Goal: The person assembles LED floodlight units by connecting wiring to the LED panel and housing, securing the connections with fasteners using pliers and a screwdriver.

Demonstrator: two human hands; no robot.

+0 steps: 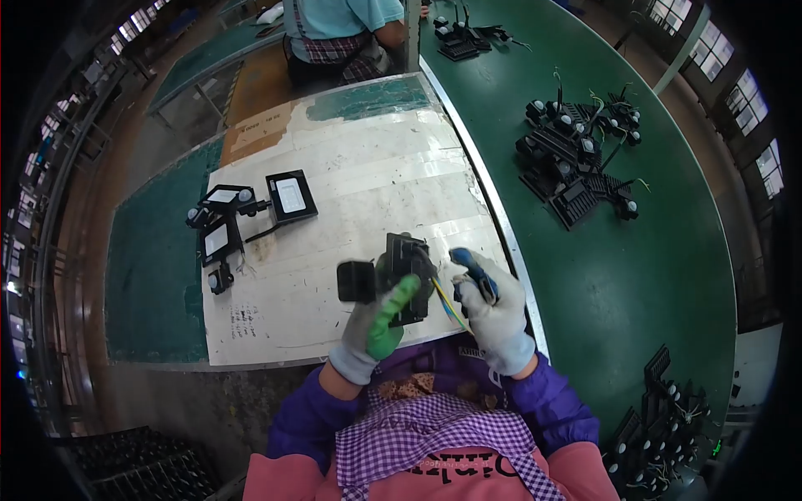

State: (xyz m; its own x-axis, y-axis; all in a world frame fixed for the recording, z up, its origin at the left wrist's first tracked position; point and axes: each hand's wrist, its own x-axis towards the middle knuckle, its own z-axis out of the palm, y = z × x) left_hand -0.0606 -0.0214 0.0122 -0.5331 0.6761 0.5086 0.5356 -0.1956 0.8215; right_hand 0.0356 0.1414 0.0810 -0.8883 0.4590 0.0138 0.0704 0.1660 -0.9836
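Note:
My left hand (pixel 380 321), in a white glove with green on the fingers, grips a black lamp unit (pixel 407 275) above the white board. Coloured wires (pixel 447 305) hang from the unit on its right side, toward my other hand. My right hand (pixel 494 309), in a white glove, is closed around a small blue and black tool (pixel 476 277). The tool is beside the unit, apart from it. Which part of the tool faces the wires is too blurred to tell.
Several black floodlights (pixel 291 194) lie on the left of the white board (pixel 359 175). More black units (pixel 576 150) are heaped on the green table (pixel 601 275), with another heap (pixel 660 438) at lower right. A person (pixel 342 33) is beyond the board.

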